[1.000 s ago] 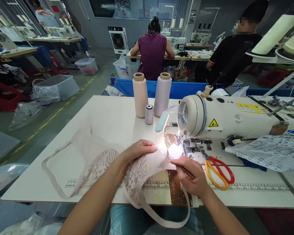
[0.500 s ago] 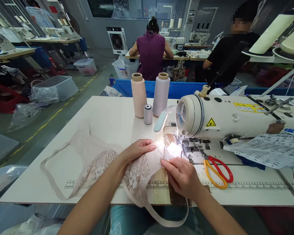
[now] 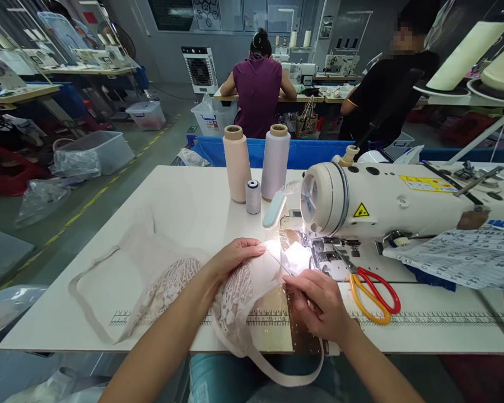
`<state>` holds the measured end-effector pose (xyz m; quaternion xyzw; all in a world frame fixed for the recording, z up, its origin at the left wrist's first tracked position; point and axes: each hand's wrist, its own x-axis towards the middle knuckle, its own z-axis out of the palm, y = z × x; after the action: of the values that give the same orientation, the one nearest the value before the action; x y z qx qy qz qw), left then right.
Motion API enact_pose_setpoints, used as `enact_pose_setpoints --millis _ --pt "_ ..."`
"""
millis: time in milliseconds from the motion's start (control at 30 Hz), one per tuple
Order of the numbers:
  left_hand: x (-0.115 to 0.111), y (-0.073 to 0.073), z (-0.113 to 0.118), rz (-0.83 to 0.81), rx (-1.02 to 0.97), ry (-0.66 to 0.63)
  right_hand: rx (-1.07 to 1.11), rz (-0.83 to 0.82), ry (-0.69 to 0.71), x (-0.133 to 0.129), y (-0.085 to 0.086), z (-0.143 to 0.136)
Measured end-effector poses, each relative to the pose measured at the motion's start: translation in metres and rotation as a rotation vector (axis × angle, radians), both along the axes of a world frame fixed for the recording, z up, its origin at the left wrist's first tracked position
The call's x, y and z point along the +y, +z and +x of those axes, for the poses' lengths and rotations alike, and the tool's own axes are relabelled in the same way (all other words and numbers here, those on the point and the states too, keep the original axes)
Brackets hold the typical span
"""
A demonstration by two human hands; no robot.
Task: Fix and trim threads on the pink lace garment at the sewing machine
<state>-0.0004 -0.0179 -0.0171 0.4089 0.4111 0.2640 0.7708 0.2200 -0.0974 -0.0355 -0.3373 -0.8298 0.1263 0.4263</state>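
A pale pink lace bra (image 3: 235,291) lies across the white table, one strap hanging over the front edge. My left hand (image 3: 237,254) pinches the upper edge of its right-hand cup, near the lit needle area of the sewing machine (image 3: 331,198). My right hand (image 3: 319,302) is closed, thumb and forefinger together at the end of a thin, light strand or tool (image 3: 280,263) that crosses the cup's edge; which of the two it is cannot be made out. Red and orange scissors (image 3: 372,291) lie right of my right hand.
Two tall thread cones (image 3: 237,165) and a small spool (image 3: 253,197) stand behind my hands. A light blue tool (image 3: 274,210) lies near the machine head. Printed papers (image 3: 466,254) rest at the right. Two people sit farther back, by other machines.
My right hand has moved slightly right, away from the cup's edge, with its fingers more curled. My left hand is almost where it was. The seated person at back right has leaned a little.
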Motion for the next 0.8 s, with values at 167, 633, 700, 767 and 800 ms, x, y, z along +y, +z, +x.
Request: enact_pose_setpoints --millis 167,633,700,767,800 --pt "-0.0008 0.0015 0.0000 -0.005 0.021 -0.006 0.015 0.002 0.002 0.0000 0.0001 0.0001" --pt "-0.0001 0.0022 -0.0009 -0.028 0.041 -0.032 0.001 -0.021 0.004 0.0011 0.0003 0.0000" --pt "-0.0001 0.0010 -0.0010 -0.014 0.042 -0.042 -0.015 -0.006 0.003 0.0009 -0.0001 -0.0003" --pt "-0.0006 -0.0007 -0.0012 0.010 0.042 -0.051 -0.066 0.032 -0.016 -0.0002 -0.0008 -0.0018" --pt "-0.0010 -0.0016 -0.0013 0.023 0.041 -0.059 -0.107 0.063 -0.035 -0.0011 -0.0012 -0.0031"
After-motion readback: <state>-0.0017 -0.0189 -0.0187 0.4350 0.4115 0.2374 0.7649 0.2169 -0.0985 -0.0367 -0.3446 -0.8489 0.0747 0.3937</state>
